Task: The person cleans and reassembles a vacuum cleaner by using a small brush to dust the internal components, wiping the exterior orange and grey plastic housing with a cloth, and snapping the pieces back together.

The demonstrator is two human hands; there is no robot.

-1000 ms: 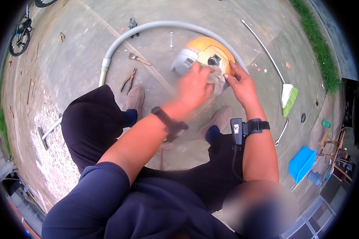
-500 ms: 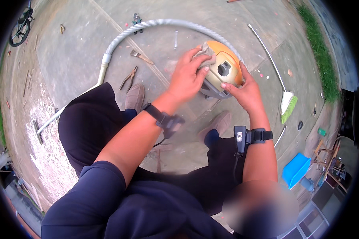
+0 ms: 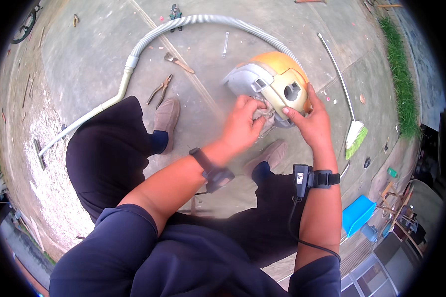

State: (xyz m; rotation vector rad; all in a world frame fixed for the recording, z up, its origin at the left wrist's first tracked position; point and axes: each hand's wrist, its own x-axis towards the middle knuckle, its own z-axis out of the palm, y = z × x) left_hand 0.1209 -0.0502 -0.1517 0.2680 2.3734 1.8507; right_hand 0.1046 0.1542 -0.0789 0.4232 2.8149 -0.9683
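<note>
An orange, cream and grey vacuum cleaner body (image 3: 277,81) is tilted on the concrete in front of me, its round port facing up toward me. My left hand (image 3: 243,121) is closed on a crumpled greyish cloth (image 3: 266,115) and presses it to the near lower edge of the body. With thumb and fingers my right hand (image 3: 309,119) grips the right side of the vacuum cleaner. A grey ribbed hose (image 3: 203,20) arcs behind the body and runs left to a pale wand (image 3: 106,105) with a floor nozzle (image 3: 38,154).
Pliers (image 3: 159,90), a paintbrush (image 3: 179,63), a wrench (image 3: 226,44) and a dark green tool (image 3: 175,17) lie on the concrete. At right are a green-bristled broom (image 3: 356,136), a blue dustpan (image 3: 358,215) and a grass strip (image 3: 399,79). My shoes flank the work area.
My left hand has moved the cloth from the upper left of the vacuum cleaner down to its near edge. The body has turned slightly and shows more grey casing; the right hand still grips it.
</note>
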